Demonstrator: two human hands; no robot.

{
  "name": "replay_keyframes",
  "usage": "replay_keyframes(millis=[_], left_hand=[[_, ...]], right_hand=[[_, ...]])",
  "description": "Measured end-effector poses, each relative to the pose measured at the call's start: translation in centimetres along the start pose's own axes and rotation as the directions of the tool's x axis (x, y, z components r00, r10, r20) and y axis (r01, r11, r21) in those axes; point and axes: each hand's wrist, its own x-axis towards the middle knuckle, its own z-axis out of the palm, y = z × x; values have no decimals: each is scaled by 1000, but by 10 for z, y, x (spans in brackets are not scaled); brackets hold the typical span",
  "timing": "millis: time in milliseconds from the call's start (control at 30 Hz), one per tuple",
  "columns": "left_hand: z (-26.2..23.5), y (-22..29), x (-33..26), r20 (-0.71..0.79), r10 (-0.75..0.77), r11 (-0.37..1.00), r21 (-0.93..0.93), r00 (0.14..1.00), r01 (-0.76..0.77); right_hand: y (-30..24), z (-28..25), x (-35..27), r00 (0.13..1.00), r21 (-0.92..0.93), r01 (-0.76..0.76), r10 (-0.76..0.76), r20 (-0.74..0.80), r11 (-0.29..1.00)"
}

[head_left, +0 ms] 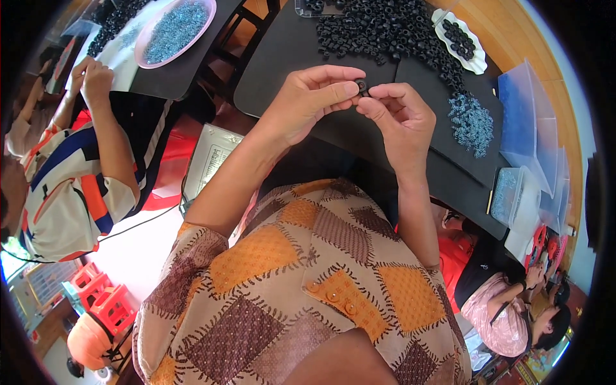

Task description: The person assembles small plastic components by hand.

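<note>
Both hands meet above a black table mat (282,77), a little toward twelve o'clock from the middle of the view. The left hand (307,102) comes in from seven o'clock, its thumb and forefinger pressed together on a small black ring-shaped part (361,85). The right hand (399,120) rises from five o'clock, and its fingertips pinch the same part from the other side, so the part sits between the two hands, held clear of the mat. At twelve o'clock from the hands lies a big heap of similar black rings (385,32), spread loosely on the mat. At one o'clock a white scalloped dish (478,64) holds a few more of them. At three o'clock a small pile of tiny blue pieces (471,122) rests on the mat, with clear plastic bags (532,128) just beyond it. Far off at ten o'clock a pink oval tray (151,58) holds more blue pieces, near another person's hands (93,77) at a neighbouring table. A patchwork orange and brown shirt (301,282) fills the six o'clock part of the view.
</note>
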Motion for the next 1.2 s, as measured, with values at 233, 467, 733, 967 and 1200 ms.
replay_keyframes(millis=[233, 467, 733, 967, 1200], left_hand=[[1, -2, 0, -13, 10, 998, 56, 1000, -9], [5, 0, -2, -40, 126, 930, 353, 991, -104], [-7, 5, 0, -2, 201, 805, 571, 980, -164], [-29, -8, 2, 44, 307, 577, 786, 951, -222], [-31, -17, 0, 150, 421, 378, 867, 894, -324]], right_hand=[[4, -2, -3, 998, 1, 62, -62, -16, 998], [11, -3, -3, 997, -60, 73, -74, -28, 996], [29, 0, 8, 997, -212, 64, -69, -20, 975], [52, 11, 19, 975, -549, 221, -204, 93, 806], [44, 19, 15, 995, -616, 94, -55, 81, 782]])
